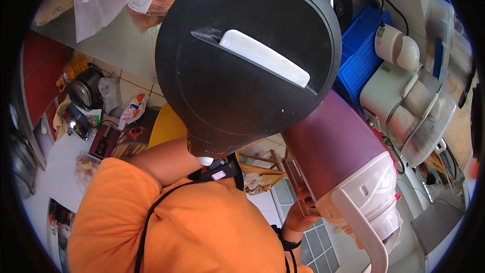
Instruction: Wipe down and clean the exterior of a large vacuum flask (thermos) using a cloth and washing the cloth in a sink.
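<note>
A round black lid with a white raised grip fills the upper middle, close to the camera. It looks like the top of an electric kettle, but its body is mostly hidden. My left forearm goes behind it, and my left hand is hidden there. To the right is a purple vacuum flask, tilted, with a pale pink top and carrying handle towards the lower right. My right hand, with a black band at the wrist, is closed around the flask's side handle. The flask's other end passes behind the black lid.
Plastic bags and a bag of brownish food lie on a metal surface. At right are a blue plastic basket, a white and brown appliance and a pale green container. A wooden rack stands behind the flask.
</note>
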A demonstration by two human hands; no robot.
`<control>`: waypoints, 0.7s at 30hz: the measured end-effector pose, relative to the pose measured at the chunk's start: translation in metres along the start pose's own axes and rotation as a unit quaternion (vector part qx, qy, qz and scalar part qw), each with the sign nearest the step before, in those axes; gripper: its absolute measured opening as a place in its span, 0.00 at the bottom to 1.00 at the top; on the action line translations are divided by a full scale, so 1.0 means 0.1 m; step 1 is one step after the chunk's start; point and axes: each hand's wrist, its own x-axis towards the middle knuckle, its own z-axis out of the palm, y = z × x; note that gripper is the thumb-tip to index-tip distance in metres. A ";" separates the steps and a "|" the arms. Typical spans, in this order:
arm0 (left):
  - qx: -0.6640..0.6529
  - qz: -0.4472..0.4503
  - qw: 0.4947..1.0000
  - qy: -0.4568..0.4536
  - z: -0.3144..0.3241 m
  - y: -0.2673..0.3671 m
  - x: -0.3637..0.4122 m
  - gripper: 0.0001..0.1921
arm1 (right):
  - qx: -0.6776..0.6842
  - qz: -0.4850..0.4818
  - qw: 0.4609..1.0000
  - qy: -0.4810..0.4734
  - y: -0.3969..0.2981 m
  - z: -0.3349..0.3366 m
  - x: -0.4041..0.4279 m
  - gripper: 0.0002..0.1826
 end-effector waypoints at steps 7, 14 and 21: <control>0.038 -0.009 0.999 -0.034 -0.02 0.12 0.21 0.11 | -0.008 0.023 0.999 0.022 0.03 -0.02 -0.05 0.24; 0.011 0.020 1.000 -0.003 0.00 0.08 0.16 0.10 | -0.004 0.035 0.999 0.007 -0.03 -0.02 -0.04 0.24; -0.035 -0.002 0.999 0.020 0.09 -0.08 0.00 0.09 | -0.003 0.039 0.999 0.016 0.03 -0.08 -0.05 0.22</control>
